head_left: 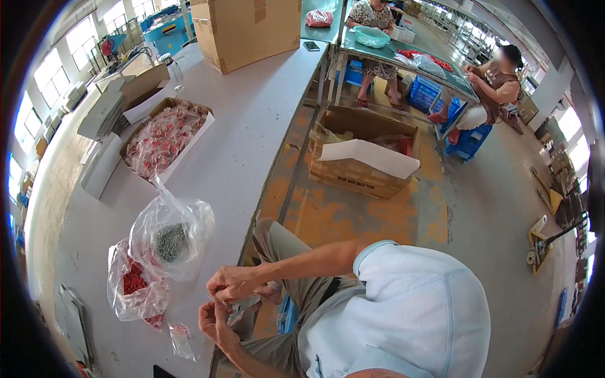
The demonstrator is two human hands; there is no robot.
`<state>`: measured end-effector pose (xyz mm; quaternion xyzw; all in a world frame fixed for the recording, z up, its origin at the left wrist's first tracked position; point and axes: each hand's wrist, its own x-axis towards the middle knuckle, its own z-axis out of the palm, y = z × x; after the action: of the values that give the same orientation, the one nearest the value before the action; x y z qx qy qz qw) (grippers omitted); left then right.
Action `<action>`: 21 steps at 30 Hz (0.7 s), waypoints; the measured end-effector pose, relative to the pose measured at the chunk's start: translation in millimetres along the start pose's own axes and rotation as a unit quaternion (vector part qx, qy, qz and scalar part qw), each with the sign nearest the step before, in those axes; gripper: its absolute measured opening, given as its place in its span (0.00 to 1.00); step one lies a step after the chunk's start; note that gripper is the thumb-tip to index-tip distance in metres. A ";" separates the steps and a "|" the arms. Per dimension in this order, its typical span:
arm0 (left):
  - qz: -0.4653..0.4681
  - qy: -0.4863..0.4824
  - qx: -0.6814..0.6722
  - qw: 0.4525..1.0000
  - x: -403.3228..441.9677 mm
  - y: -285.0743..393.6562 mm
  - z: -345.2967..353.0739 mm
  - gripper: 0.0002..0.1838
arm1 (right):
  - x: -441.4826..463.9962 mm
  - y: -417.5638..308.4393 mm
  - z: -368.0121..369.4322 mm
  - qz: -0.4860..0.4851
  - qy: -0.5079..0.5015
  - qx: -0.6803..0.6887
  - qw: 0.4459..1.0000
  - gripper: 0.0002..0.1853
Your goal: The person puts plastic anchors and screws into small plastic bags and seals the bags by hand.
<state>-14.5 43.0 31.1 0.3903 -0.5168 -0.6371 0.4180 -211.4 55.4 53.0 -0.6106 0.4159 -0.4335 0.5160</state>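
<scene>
My right hand [232, 283] and my left hand [216, 320] meet at the table's near edge, fingers pinched closed. Between them shows a pale, see-through piece that looks like a small clear plastic bag [236, 307], held in the left fingers. What the right fingertips pinch is too small to make out. Left of my hands, one clear bag of grey metal screws or similar pieces [170, 243] leans on another holding small red parts [133, 279]. Closer to me lies a small flat bag with something red inside [181, 341].
An open carton [200, 140] full of small bags with red pieces stands farther along the table [252, 120]. Beyond is a large cardboard box [249, 31]. Another open box [359, 179] sits beside the table. Two people work at a green table [394, 58].
</scene>
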 end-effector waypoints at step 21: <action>0.039 0.072 0.128 0.988 -3.5 7.6 28.0 0.06 | -13.4 4.1 3.5 -0.058 0.086 -0.060 0.993 0.06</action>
<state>-38.4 54.7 43.3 0.4649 -0.5773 -0.5192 0.4254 -212.0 68.6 47.3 -0.6242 0.4480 -0.4877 0.4146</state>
